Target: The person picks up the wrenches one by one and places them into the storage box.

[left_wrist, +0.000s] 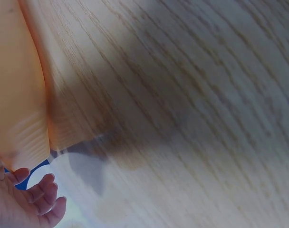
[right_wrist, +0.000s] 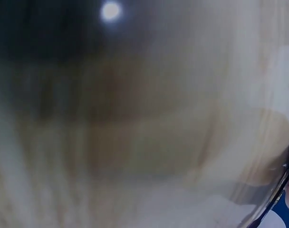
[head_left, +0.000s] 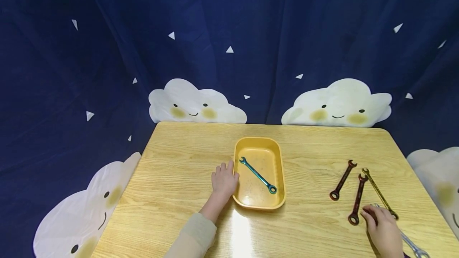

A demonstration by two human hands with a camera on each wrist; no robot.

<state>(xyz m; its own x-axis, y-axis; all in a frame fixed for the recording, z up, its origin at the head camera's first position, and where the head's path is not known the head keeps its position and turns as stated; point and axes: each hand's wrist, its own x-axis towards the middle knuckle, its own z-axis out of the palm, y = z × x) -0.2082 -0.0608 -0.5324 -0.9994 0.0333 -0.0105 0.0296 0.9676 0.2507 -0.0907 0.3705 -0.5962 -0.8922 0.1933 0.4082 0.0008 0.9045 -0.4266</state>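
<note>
A yellow-orange tray (head_left: 283,188) stands on the table with a teal combination wrench (head_left: 259,176) lying slantwise inside. My left hand (head_left: 224,179) rests against its left rim, fingers spread and thumb tip over the edge. In the left wrist view, loosely bent fingers (left_wrist: 48,194) show below the tray's outer wall (left_wrist: 21,95). To the right, my right hand (head_left: 385,228) is low over a silver wrench (head_left: 412,244), covering its middle. Its thumb and fingertips come together near the ring end of a dark red wrench (head_left: 357,198); I cannot tell whether they pinch anything.
Another dark red wrench (head_left: 343,180) and a gold wrench (head_left: 380,192) lie beside the right hand. The wooden table (head_left: 179,170) meets a dark blue curtain (head_left: 215,19) with cloud pictures behind it. Glare (head_left: 241,232) shows in front of the tray.
</note>
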